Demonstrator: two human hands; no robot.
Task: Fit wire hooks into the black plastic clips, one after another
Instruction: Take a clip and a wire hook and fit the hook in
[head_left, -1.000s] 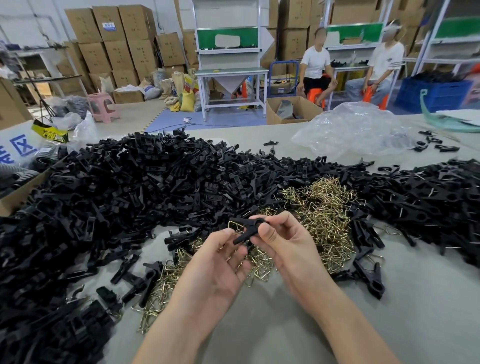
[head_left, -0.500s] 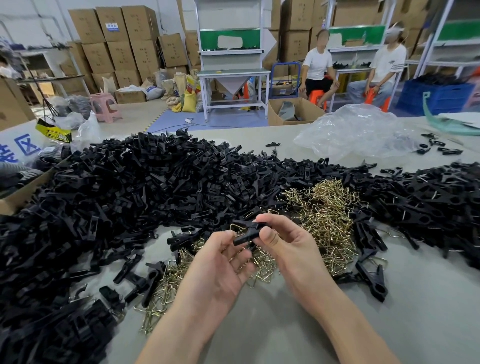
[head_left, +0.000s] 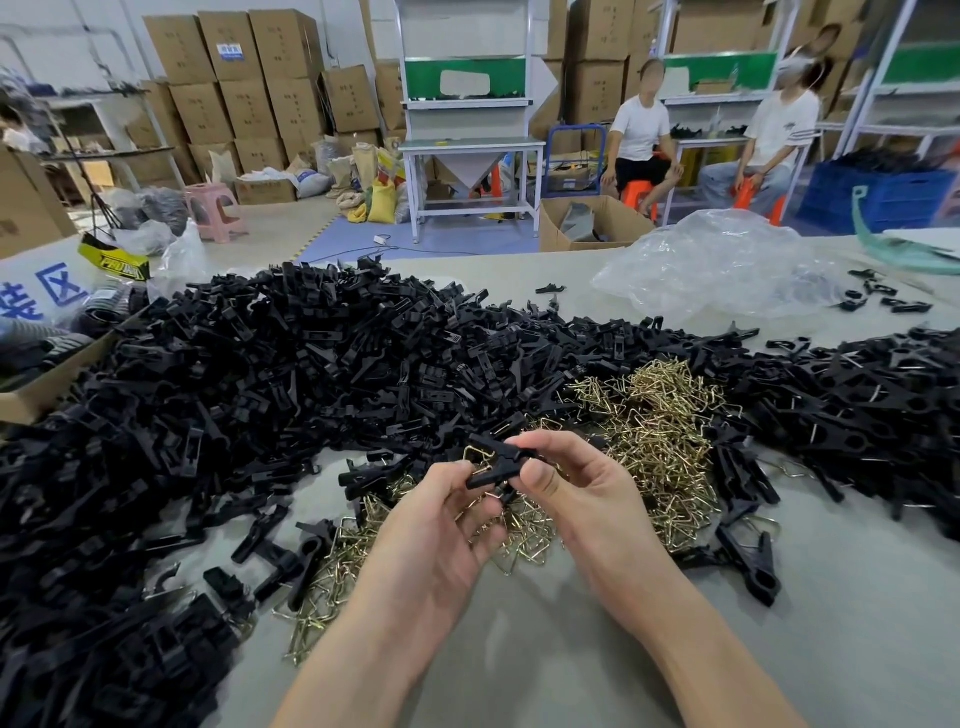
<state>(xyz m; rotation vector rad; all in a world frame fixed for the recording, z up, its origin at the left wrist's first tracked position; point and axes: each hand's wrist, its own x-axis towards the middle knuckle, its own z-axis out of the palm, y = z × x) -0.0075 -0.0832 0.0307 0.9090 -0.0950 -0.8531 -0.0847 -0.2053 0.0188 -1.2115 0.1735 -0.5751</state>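
Both hands meet over the table's middle on one black plastic clip (head_left: 496, 460). My right hand (head_left: 576, 499) pinches the clip between thumb and forefinger. My left hand (head_left: 441, 525) holds the clip's lower end with its fingertips, where a brass wire hook (head_left: 475, 453) shows beside the clip. Under and behind the hands lies a heap of brass wire hooks (head_left: 654, 431). A big pile of loose black clips (head_left: 249, 395) fills the left and far side of the table.
More black clips with wire fitted (head_left: 857, 410) are heaped on the right. A crumpled clear plastic bag (head_left: 722, 265) lies at the far right. A cardboard box (head_left: 36, 384) sits at the left edge. Two people sit beyond the table.
Both hands keep their hold on the same clip and have stayed in the same spot; the clip has turned slightly between the fingers.
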